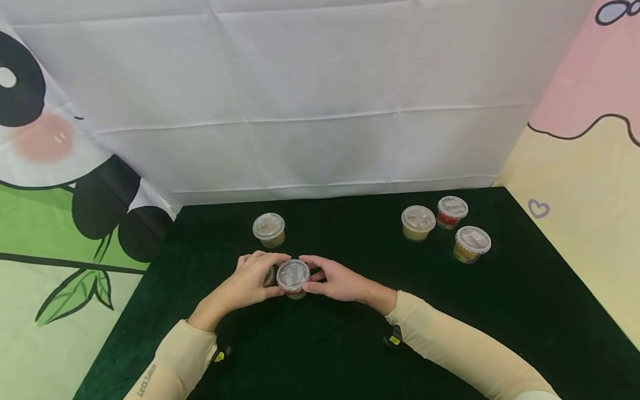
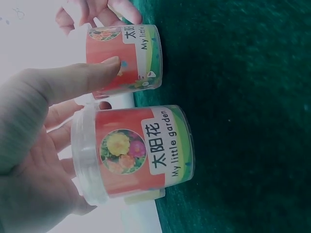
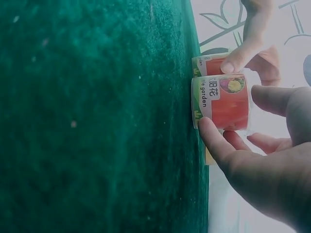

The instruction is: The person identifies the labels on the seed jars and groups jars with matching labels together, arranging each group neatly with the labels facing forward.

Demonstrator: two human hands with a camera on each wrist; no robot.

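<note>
A clear-lidded plastic cup (image 1: 293,273) with a red "My little garden" label stands between my two hands. My left hand (image 1: 252,282) grips it from the left, its thumb lying on the label in the left wrist view. From the right, my right hand (image 1: 340,280) holds the same cup, with thumb and fingertips at its side. A second red-labelled cup (image 2: 141,150), showing a flower picture, sits in the hollow of the left hand; in the head view that hand mostly hides it. Both cups have their bases at the green cloth.
Behind the hands stands another lidded cup (image 1: 269,229) with yellowish sides. To the far right are a pale yellow cup (image 1: 418,223), a red cup (image 1: 451,213) and a yellow-labelled cup (image 1: 471,244). A white cloth wall (image 1: 320,139) borders the table's back edge.
</note>
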